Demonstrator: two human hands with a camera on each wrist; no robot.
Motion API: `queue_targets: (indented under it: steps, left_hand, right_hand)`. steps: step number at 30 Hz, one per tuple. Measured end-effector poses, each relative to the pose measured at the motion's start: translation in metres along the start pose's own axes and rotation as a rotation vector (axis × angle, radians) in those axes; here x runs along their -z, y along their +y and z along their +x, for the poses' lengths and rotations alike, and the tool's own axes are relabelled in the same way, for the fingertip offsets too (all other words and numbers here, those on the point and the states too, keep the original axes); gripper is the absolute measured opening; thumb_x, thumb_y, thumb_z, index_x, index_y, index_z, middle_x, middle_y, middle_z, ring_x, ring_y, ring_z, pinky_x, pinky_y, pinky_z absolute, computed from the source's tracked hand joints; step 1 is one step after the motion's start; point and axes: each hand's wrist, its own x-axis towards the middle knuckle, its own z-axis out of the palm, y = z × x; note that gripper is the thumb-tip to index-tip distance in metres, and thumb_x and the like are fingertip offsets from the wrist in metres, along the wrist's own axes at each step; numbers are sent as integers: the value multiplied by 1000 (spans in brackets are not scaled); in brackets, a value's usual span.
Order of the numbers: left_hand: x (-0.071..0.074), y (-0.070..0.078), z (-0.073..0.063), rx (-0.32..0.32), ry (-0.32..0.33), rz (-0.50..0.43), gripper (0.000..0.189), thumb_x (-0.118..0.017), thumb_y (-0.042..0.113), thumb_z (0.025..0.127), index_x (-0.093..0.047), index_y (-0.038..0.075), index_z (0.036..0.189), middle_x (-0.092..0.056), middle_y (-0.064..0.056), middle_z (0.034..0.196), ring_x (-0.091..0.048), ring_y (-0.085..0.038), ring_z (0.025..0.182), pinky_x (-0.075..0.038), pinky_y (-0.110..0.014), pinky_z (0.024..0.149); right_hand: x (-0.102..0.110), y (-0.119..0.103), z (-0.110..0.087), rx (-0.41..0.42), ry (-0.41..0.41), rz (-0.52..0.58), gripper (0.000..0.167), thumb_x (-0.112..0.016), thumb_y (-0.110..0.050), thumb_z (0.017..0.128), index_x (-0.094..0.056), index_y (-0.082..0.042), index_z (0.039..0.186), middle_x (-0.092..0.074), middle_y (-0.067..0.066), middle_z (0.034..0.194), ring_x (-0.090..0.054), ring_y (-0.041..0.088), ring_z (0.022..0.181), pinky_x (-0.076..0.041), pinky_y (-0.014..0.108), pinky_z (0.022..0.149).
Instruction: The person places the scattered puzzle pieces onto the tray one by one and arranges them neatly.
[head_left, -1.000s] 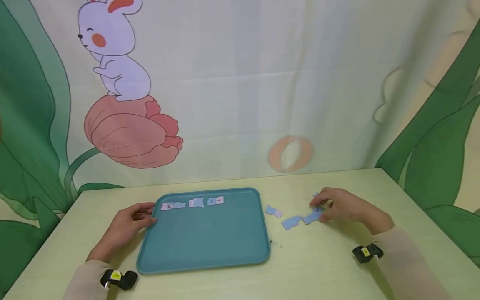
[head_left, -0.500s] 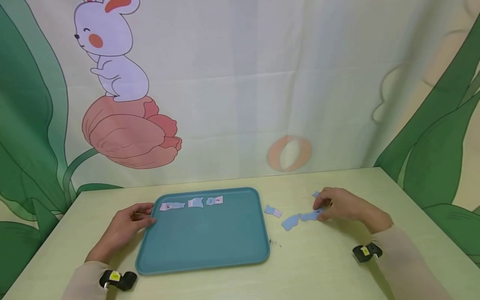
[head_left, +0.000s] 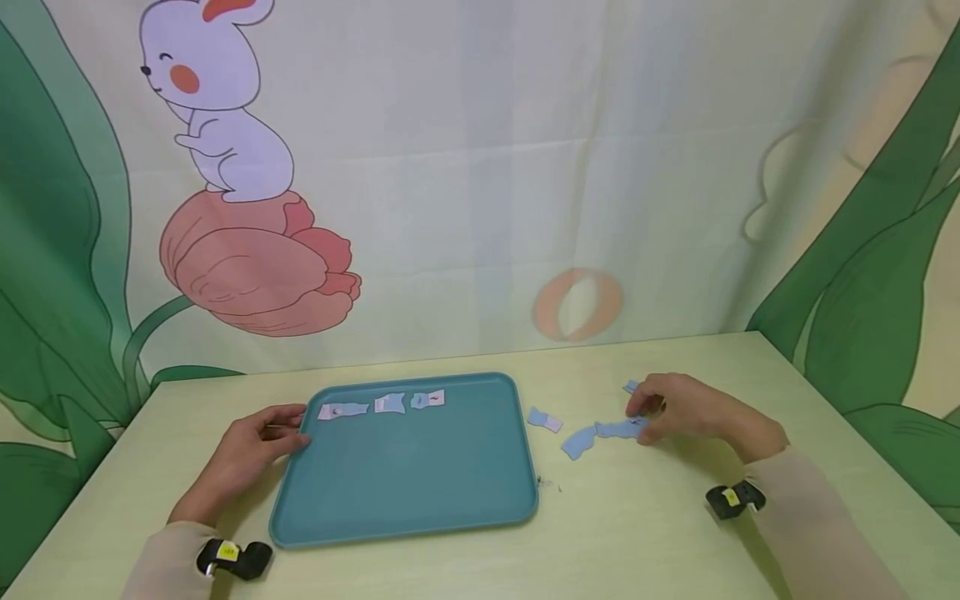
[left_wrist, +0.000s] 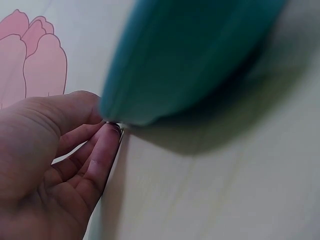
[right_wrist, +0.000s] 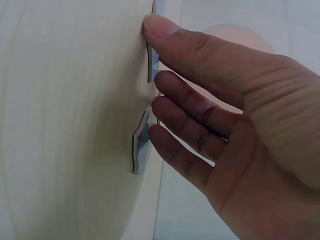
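My left hand (head_left: 243, 454) grips the left rim of a teal tray (head_left: 405, 467), thumb on the rim in the left wrist view. Along the tray's far edge lie small blue-and-pink jigsaw puzzle pieces (head_left: 390, 403) in a row. On the table to the right, my right hand (head_left: 686, 412) pinches a blue puzzle piece (head_left: 617, 429), its thumb (right_wrist: 162, 30) against the edge in the right wrist view. That piece's left end meets another blue piece (head_left: 579, 442). The fingers hide part of the held piece.
A blue-and-pink piece (head_left: 544, 419) lies just right of the tray. Another piece (head_left: 631, 386) sits behind the right hand, partly hidden. A small dark mark (head_left: 551, 483) shows by the tray's right edge. A printed curtain (head_left: 450, 208) hangs behind the table.
The piece in my right hand has turned slightly, its left end now up against the neighbouring blue piece. My left hand keeps its grip on the tray.
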Motion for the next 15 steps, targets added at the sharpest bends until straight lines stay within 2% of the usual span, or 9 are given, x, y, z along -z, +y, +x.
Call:
queue_targets:
  steps: [15]
  left_hand:
    - [-1,-2,0,-11,13,-10,58,-76,14,100,-52,-8,149,-64,-25,129,-63,-36,113,-54,-26,83]
  right_hand:
    - [-5,1,3,0,32,-2,27,-93,-20,82,-73,-9,98,-62,2,99,-56,22,94,-51,37,84]
